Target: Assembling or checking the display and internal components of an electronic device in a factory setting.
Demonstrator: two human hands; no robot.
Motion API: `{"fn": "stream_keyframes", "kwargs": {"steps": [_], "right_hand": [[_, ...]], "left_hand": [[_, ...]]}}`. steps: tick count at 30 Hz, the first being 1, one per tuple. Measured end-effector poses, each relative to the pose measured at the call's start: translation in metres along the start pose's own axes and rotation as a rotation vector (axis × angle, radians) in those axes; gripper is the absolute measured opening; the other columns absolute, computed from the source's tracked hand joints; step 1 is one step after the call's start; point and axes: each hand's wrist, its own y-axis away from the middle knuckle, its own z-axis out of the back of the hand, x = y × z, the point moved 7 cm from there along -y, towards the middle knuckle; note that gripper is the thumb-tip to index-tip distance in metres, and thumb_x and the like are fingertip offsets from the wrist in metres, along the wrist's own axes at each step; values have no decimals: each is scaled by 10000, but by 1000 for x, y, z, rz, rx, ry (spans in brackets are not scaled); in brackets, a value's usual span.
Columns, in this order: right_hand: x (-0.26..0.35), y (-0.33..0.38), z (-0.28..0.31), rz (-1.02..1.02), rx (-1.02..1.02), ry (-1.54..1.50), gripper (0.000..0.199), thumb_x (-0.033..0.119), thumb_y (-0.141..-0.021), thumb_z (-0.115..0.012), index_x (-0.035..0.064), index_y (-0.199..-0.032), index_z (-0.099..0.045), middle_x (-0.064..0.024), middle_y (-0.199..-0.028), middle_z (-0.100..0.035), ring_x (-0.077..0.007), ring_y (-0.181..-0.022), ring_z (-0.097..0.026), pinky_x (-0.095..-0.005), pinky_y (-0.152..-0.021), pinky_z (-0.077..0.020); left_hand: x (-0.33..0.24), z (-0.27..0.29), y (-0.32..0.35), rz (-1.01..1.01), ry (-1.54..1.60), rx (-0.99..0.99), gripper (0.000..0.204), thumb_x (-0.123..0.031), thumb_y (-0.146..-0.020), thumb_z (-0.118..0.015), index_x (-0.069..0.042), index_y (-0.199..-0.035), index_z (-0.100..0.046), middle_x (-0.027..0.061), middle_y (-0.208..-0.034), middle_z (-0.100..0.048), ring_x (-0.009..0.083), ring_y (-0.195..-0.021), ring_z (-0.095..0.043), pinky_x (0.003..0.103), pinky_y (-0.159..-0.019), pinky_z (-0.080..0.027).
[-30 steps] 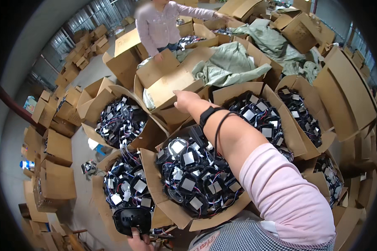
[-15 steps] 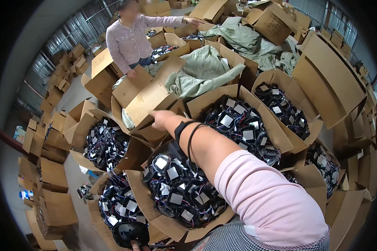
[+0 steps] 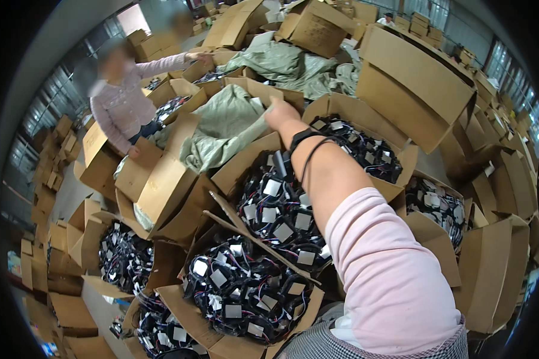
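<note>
Above open boxes [image 3: 179, 311] of black wired parts [image 3: 227, 284], right hand [image 3: 281, 113] held out near green sack [image 3: 221, 122]; cannot tell whether grip spread or pressed together. 1 co-worker [image 3: 124, 102] beyond, 1 arm [image 3: 164, 64] outstretched.

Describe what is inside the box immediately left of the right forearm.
Wired black parts with pale square patches are heaped inside the box; the right arm blocks its right side, and lower layers are covered.
</note>
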Motion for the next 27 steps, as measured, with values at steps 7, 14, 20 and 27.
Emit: {"fn": "stream_keyframes", "kwargs": {"steps": [7, 14, 20, 27], "right_hand": [[-168, 36, 49, -22, 150, 255, 399, 335, -829, -615, 117, -1151, -702, -158, -1197, -665, -350, -1130, -614, -423, -978, -485], [-285, 54, 146, -406, -29, 319, 567, 249, -827, -617, 11, -1336, -538, -231, -1340, -565, -350, -1235, -556, -414, -1043, -441], [-287, 18, 194, -262, -58, 410, 585, 321, -847, -621, 70, -1368, -533, -209, -1338, -571, -350, -1225, -552, -418, -1031, -451], [-315, 44, 266, -296, -316, 479, 504, 339, -833, -625, 142, -1297, -610, -205, -1294, -595, -349, -1188, -572, -429, -1006, -469]], "left_hand": [[-9, -40, 5, -79, -3, 66, 171, -197, -947, -592, -47, -1022, -562, 27, -726, -532, 119, -506, -438, 272, -429, -322], [-7, -83, 13, 1, -118, 69, 179, -226, -927, -621, -70, -925, -535, 7, -681, -493, 121, -518, -430, 275, -443, -322], [35, -75, -37, -26, -160, 203, 222, -277, -932, -642, -86, -905, -532, 2, -650, -490, 119, -507, -425, 280, -445, -329], [13, -109, -15, 10, -303, 207, 265, -319, -934, -634, -78, -981, -534, -3, -647, -489, 118, -519, -438, 276, -463, -345]]}}
